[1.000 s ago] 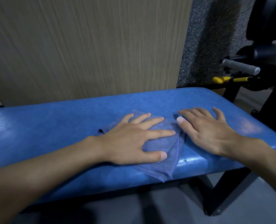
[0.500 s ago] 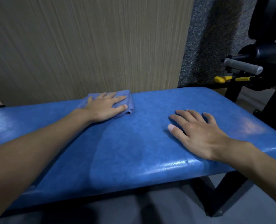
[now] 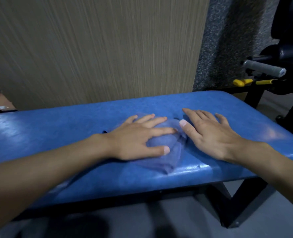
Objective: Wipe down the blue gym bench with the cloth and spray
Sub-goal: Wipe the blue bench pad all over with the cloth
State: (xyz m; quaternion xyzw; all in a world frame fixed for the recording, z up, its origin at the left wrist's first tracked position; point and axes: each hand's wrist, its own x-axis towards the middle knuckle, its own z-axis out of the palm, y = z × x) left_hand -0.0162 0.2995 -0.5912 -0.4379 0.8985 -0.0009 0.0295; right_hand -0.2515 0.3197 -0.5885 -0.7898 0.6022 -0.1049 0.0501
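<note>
The blue gym bench (image 3: pixel 56 134) runs across the view from left to right. A blue cloth (image 3: pixel 166 157), blurred by motion, lies on its padded top near the front edge. My left hand (image 3: pixel 138 140) presses flat on the cloth with fingers spread. To the right of it my right hand (image 3: pixel 210 133) rests flat on the bare pad, its thumb right by the cloth's edge. No spray bottle is in view.
A wood-grain wall panel (image 3: pixel 97 48) stands right behind the bench. At the right is black gym equipment with a grey handle (image 3: pixel 264 68) and a yellow lever (image 3: pixel 241 82). The bench's black frame leg (image 3: pixel 234 206) stands on grey floor.
My left hand has slid the cloth from the bench's far edge back toward the front and to the right, up beside my right hand. The right hand has stayed nearly in place.
</note>
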